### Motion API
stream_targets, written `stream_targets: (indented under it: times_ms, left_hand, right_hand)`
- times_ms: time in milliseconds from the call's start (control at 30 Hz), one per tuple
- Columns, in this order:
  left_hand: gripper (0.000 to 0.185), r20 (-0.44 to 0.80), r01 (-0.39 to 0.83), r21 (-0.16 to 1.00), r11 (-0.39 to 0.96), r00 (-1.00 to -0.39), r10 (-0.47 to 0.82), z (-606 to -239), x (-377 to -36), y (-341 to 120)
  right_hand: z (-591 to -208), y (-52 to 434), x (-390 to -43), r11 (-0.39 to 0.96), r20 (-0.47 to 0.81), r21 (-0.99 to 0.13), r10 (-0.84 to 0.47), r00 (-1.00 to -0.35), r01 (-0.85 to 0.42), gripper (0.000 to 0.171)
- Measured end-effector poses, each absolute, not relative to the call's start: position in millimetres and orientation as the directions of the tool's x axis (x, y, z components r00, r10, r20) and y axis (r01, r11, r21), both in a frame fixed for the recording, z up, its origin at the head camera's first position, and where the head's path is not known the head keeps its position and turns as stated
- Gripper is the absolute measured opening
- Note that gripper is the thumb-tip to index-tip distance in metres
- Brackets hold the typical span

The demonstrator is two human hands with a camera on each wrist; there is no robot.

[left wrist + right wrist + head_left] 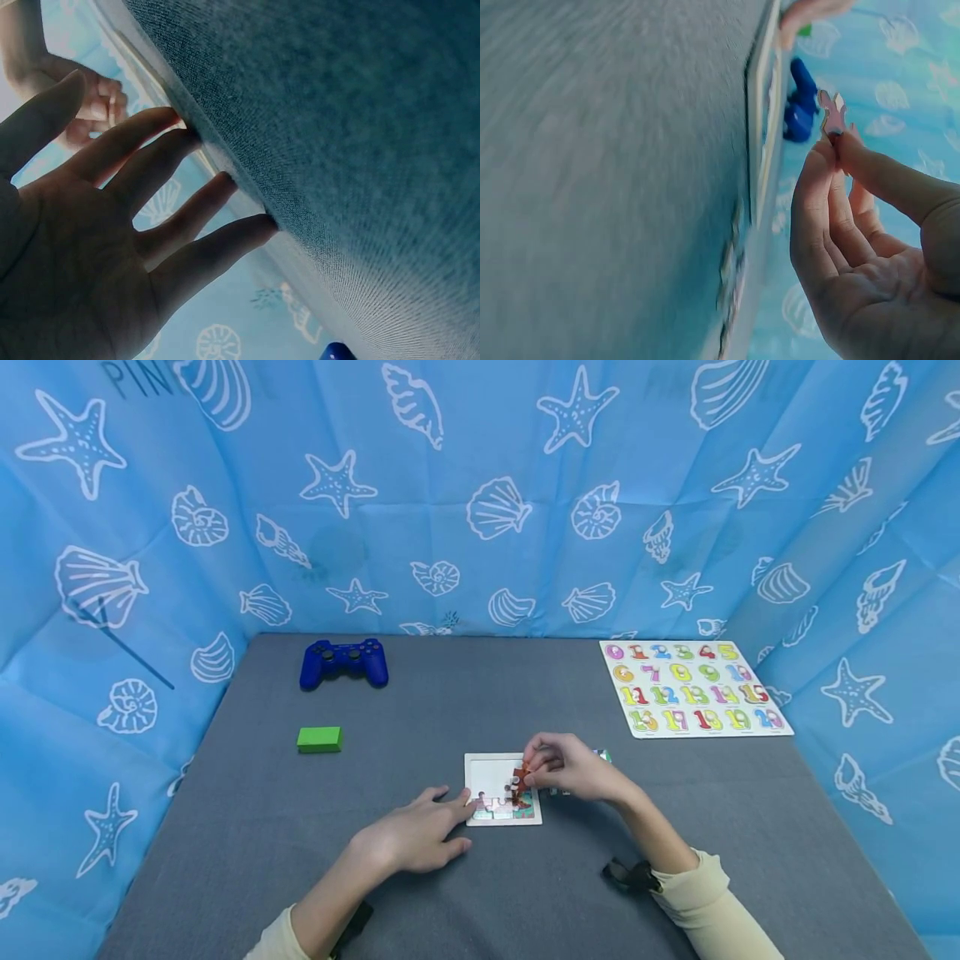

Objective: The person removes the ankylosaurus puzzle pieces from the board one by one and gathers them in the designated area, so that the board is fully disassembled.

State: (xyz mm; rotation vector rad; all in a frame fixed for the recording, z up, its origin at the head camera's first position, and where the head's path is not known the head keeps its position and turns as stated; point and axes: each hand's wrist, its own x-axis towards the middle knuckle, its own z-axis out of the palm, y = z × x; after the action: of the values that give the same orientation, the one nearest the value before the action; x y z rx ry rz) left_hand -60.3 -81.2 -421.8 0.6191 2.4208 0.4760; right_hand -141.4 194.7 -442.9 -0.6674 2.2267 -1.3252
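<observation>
While the left hand (416, 839) lies flat on the grey table (247, 827), fingers (199, 214) straight and released, its fingertips touch the left edge of the small white puzzle tray (487, 770). Right hand (573, 768) hovers over the tray's right side, fingers (821, 199) pinching a jigsaw piece (832, 114) by its lower end; in the head view the piece shows orange-red, held just above the tray's right half. Tray sits near the middle of the table, closer to the near edge than the far one. Several pieces already lie fitted along its bottom row; the upper left area of the tray is bare white. A few loose pieces (600, 757) peek out just behind the right hand, mostly hidden by it.

Open table to the left of the tray and in front of it, between the two forearms. Green block (319, 739) lies well apart to the left. Blue game controller (343, 662) rests near the far left edge. Number puzzle board (693, 687) lies at the far right, well apart from the hands. Blue seashell-print cloth (480, 493) walls in the table on three sides.
</observation>
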Motion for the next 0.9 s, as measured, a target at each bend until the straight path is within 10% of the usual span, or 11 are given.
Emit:
stream_targets:
  times_ms: [900]
  left_hand:
    - [0.057, -0.456, 0.320, 0.456, 0.830, -0.717, 0.527, -421, -59, -81]
  right_hand:
    - [-450, 274, -135, 0.601, -0.200, -0.787, -0.466, -0.862, -0.143, 0.020]
